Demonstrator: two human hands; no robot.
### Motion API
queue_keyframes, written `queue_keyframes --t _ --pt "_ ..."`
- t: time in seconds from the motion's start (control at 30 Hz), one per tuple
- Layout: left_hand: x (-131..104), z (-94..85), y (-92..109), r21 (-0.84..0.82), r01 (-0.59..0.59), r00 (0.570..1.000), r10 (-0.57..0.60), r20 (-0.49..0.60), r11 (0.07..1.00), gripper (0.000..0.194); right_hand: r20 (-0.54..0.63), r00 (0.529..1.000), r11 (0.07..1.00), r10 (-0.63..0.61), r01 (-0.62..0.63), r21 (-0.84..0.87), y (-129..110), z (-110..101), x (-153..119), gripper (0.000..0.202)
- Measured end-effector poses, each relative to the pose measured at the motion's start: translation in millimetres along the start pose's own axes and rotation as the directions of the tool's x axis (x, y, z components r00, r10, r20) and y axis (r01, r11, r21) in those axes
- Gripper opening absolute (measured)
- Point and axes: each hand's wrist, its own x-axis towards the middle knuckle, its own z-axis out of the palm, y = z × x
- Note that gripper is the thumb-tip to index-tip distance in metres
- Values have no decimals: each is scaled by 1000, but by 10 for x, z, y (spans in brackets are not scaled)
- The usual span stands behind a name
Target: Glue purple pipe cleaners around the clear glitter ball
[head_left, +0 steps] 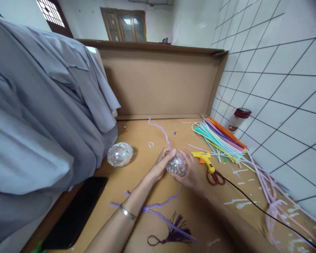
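A clear ball with coloured confetti (pixel 177 164) is held between both hands over the brown table (pixel 137 137). My left hand (pixel 162 162) grips its left side and my right hand (pixel 190 169) cups its right side. A lilac pipe cleaner (pixel 160 129) rises from the top of the ball toward the back of the table. More purple pipe cleaners (pixel 158 205) lie under my forearms. A second confetti ball (pixel 120 154) rests on the table to the left.
A yellow glue gun (pixel 205 160) with a black cord and red-handled scissors (pixel 215 177) lie right of my hands. A bundle of coloured pipe cleaners (pixel 221 140), a purple tassel (pixel 173 233), a black phone (pixel 76 212), a red-lidded jar (pixel 238 119). Grey cloth (pixel 42 112) hangs at left.
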Motion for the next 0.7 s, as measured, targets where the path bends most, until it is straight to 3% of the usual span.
queue_keyframes --t 0.2,0.5,0.6,0.7 --pt "-20 -55 47 113 -7 980 -15 197 994 83 -117 987 992 107 -98 76 65 1 23 74" --pt "-74 161 17 89 -14 998 8 69 996 87 -211 974 997 76 -81 -14 -39 106 -27 71" --pt "-77 160 -12 72 12 1000 -13 16 997 82 -172 981 996 87 -90 -9 3 100 -38 77" --pt "-61 109 -7 25 31 1000 -31 3 999 75 -54 991 991 124 -121 58 42 29 -30 93"
